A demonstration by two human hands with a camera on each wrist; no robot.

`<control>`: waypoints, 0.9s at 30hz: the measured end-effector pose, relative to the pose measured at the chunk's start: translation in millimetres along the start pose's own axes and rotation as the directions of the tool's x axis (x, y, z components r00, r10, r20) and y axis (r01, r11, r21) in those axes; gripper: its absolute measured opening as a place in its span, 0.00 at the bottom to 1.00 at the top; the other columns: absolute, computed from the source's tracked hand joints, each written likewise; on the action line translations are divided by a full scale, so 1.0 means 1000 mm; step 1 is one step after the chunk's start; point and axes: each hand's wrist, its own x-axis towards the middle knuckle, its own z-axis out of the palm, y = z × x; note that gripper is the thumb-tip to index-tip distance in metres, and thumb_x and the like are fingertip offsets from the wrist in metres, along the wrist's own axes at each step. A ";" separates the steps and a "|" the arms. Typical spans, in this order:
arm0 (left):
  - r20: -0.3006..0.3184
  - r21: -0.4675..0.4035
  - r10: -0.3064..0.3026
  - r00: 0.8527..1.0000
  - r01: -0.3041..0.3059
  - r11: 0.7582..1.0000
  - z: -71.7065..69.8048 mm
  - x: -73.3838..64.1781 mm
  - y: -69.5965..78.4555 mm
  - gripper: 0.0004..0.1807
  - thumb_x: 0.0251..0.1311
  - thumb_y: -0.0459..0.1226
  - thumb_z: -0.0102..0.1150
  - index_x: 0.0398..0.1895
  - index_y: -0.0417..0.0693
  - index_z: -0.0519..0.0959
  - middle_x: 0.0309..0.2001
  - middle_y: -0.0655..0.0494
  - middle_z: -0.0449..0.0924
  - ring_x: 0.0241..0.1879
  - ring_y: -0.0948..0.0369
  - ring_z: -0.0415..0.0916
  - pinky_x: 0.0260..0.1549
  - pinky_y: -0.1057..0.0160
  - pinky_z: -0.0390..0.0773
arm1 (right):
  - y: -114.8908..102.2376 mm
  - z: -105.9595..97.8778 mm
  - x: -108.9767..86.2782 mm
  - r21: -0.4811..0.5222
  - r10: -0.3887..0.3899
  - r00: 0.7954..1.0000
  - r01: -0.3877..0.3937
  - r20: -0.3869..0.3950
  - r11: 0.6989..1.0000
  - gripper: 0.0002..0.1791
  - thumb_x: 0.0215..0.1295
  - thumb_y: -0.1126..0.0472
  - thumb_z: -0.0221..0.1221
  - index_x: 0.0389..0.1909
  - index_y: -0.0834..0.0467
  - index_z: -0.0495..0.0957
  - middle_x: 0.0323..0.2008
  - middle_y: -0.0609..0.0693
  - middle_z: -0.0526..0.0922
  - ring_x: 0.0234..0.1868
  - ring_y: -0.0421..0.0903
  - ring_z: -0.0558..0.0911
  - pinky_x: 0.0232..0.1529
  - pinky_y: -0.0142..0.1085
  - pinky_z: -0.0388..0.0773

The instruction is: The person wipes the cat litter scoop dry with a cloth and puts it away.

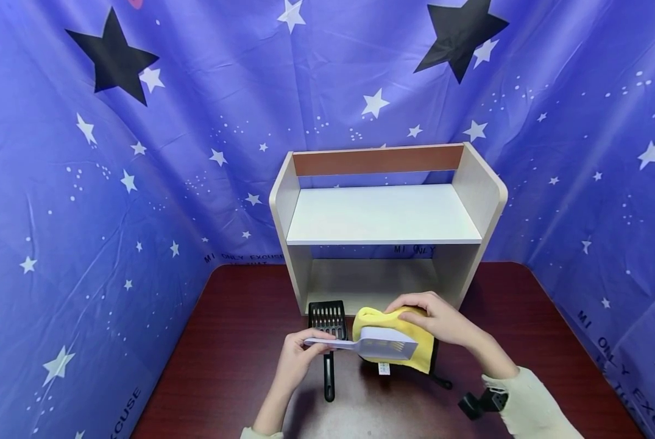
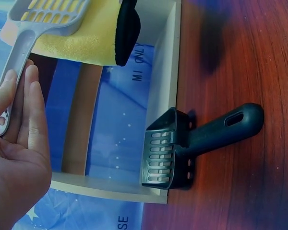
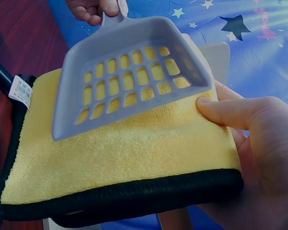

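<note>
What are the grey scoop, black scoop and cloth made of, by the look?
The grey scoop looks like satin plastic: smooth, moulded-looking, one even colour. The black scoop is likely plastic too, its smooth surface faintly shiny. The cloth seems soft, matte fabric, perhaps microfibre, with fuzzy pile.

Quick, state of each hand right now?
Left hand: closed, holding the pale slotted scoop by its handle.
Right hand: closed, holding the yellow cloth by its edge.
</note>
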 end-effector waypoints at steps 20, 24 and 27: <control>-0.040 0.004 -0.062 0.997 0.063 0.998 0.001 0.001 0.001 0.10 0.60 0.27 0.63 0.40 0.25 0.83 0.39 0.29 0.84 0.32 0.71 0.84 0.35 0.64 0.87 | -0.001 0.001 0.000 0.048 0.020 0.997 -0.023 0.080 0.999 0.11 0.72 0.66 0.55 0.48 0.52 0.82 0.42 0.50 0.87 0.38 0.33 0.79 0.38 0.29 0.79; -0.049 -0.001 -0.068 0.996 0.068 0.998 0.002 0.001 0.002 0.09 0.61 0.27 0.62 0.39 0.25 0.83 0.39 0.28 0.84 0.32 0.70 0.84 0.35 0.64 0.87 | -0.001 0.001 -0.002 0.041 0.015 0.997 -0.018 0.076 0.999 0.11 0.72 0.67 0.55 0.48 0.52 0.82 0.42 0.49 0.87 0.38 0.33 0.79 0.38 0.29 0.79; -0.053 -0.012 -0.065 0.996 0.065 0.998 0.001 0.001 0.001 0.09 0.61 0.27 0.61 0.39 0.24 0.82 0.39 0.27 0.84 0.32 0.70 0.84 0.35 0.66 0.86 | 0.000 0.000 -0.002 0.037 0.018 0.997 -0.021 0.070 0.999 0.12 0.72 0.67 0.55 0.48 0.51 0.82 0.42 0.49 0.87 0.39 0.34 0.80 0.39 0.29 0.79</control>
